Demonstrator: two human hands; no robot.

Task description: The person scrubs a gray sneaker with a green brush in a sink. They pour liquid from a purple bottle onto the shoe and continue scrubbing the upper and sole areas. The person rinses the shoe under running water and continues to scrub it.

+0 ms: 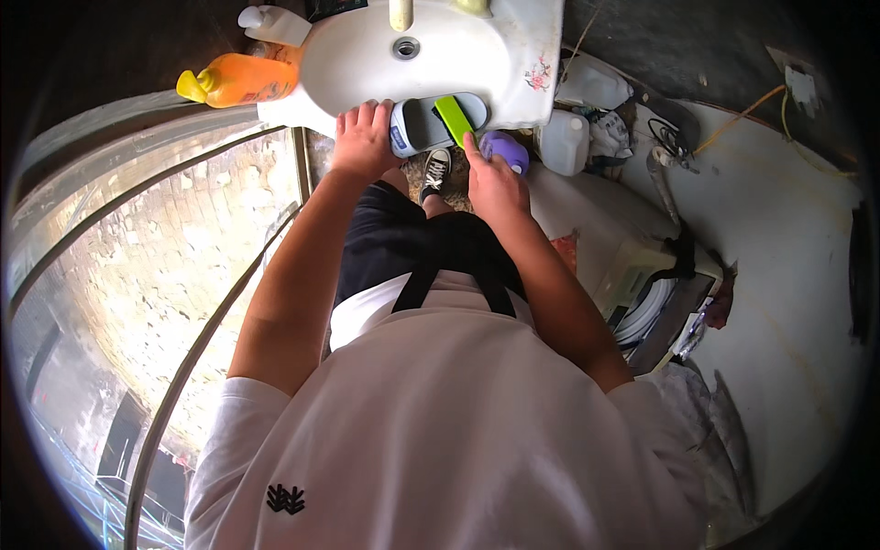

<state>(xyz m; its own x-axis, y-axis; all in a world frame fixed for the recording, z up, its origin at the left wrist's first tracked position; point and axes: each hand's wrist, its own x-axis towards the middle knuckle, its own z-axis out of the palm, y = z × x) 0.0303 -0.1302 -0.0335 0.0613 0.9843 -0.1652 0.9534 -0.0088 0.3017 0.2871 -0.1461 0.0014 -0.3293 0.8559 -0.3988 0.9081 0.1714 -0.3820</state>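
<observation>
My left hand [368, 141] grips one end of a slide sandal [423, 113] with a dark grey footbed and a pale strap. The sandal lies over the front rim of a white ceramic washbasin [536, 41], its far end reaching right. In my right hand [500, 180] is a bright green scrubbing brush [455, 120], the index finger laid along its handle. Dark bristles show at the brush's left edge, against the sandal's footbed. Just beyond my right fingers, below the basin's edge, sits a purple plastic container [505, 150].
An orange bottle with a yellow cap [251, 79] and a white bottle [278, 24] lie left of the basin. A faucet [401, 15] points over the drain [406, 48]. Translucent jugs [565, 142] stand at right. A box with a coiled white hose [650, 313] is near my right elbow; a window [172, 240] is left.
</observation>
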